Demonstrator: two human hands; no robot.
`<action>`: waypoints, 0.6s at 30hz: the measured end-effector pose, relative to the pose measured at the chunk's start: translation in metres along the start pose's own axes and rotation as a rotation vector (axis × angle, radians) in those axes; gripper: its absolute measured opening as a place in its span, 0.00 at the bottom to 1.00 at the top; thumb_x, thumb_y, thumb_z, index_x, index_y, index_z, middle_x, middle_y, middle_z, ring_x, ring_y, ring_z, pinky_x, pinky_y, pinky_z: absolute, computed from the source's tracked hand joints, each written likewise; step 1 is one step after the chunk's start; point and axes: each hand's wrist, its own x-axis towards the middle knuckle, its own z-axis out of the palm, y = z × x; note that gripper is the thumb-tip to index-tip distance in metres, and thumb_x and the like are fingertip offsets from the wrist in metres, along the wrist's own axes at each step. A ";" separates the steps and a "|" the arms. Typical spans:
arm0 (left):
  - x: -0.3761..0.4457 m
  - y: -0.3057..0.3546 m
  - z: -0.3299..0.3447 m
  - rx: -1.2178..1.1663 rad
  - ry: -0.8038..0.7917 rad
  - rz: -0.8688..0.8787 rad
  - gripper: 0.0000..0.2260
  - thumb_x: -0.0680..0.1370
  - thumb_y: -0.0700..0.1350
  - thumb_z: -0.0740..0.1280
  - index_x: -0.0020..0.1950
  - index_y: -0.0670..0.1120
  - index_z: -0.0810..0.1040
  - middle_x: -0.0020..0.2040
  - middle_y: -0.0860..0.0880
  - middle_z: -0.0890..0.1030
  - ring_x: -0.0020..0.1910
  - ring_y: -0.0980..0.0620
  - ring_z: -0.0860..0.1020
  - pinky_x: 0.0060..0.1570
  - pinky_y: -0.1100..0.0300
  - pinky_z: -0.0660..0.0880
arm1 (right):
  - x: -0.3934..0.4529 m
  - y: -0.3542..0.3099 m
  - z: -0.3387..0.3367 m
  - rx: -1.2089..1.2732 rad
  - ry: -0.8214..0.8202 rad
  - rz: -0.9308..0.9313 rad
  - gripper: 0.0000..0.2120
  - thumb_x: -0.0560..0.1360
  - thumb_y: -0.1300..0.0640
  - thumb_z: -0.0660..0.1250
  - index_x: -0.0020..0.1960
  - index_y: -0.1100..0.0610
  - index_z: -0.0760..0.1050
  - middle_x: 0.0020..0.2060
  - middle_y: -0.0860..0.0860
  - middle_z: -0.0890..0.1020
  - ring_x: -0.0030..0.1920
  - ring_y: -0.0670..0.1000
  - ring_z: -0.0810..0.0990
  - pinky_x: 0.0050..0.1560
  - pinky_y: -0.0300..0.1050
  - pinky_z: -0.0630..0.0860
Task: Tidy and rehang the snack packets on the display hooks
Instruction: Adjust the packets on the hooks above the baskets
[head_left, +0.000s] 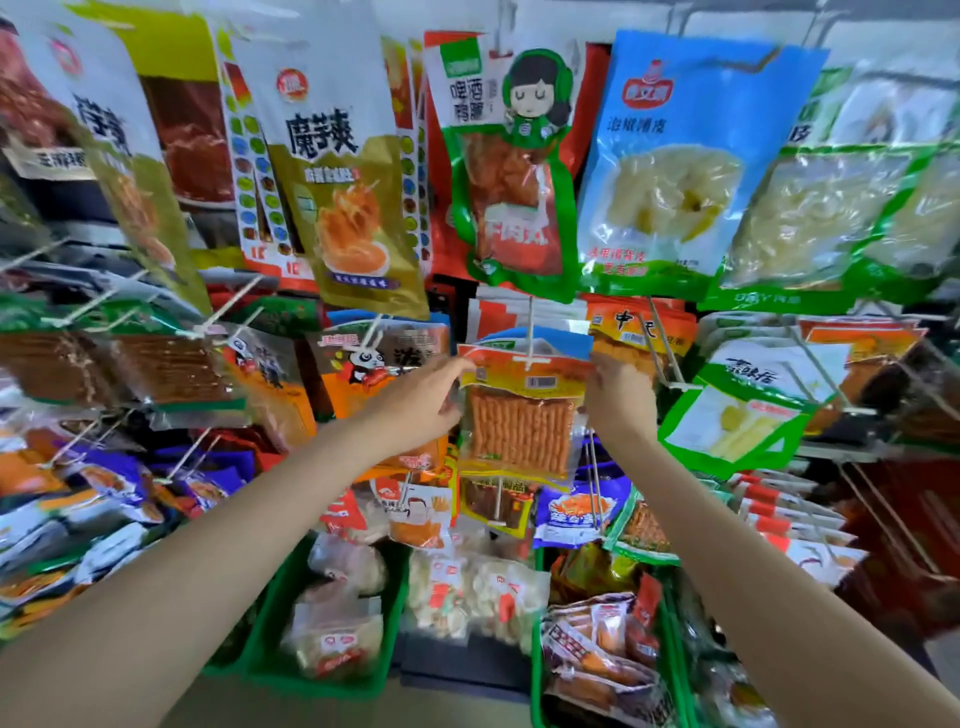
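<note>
Both hands pinch the orange packet (522, 410) by its top corners — left hand (426, 400), right hand (615, 395). Its hole seems on the white hook (530, 343); an uneven push could tear it — or drop it

A shop display fills the view, its white wire frame (883, 67) running across the top right under even, bright light. Below stand green plastic bins (332, 680), side by side. A strip of pale floor (457, 712) shows between and beneath them. A dark red crate-like stand (914, 530) sits at the right edge.
</note>
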 end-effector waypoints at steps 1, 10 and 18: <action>-0.006 -0.007 -0.002 -0.008 0.002 0.015 0.21 0.79 0.41 0.59 0.71 0.50 0.60 0.71 0.51 0.62 0.44 0.45 0.79 0.40 0.50 0.76 | -0.004 -0.010 -0.003 0.051 0.076 -0.027 0.16 0.77 0.65 0.56 0.62 0.59 0.74 0.50 0.62 0.81 0.43 0.61 0.81 0.38 0.47 0.75; -0.054 -0.067 -0.026 -0.059 0.249 0.006 0.14 0.77 0.38 0.59 0.63 0.45 0.72 0.63 0.50 0.72 0.53 0.52 0.77 0.51 0.57 0.73 | -0.037 -0.123 -0.006 -0.013 -0.028 -0.361 0.13 0.76 0.65 0.58 0.54 0.62 0.79 0.51 0.59 0.82 0.49 0.59 0.81 0.47 0.47 0.74; -0.070 -0.115 -0.039 -0.174 0.338 -0.164 0.08 0.77 0.37 0.62 0.53 0.46 0.76 0.51 0.50 0.74 0.43 0.51 0.76 0.39 0.58 0.73 | -0.009 -0.142 0.067 -0.162 -0.577 -0.379 0.36 0.74 0.70 0.57 0.76 0.55 0.45 0.76 0.51 0.49 0.75 0.55 0.54 0.70 0.47 0.61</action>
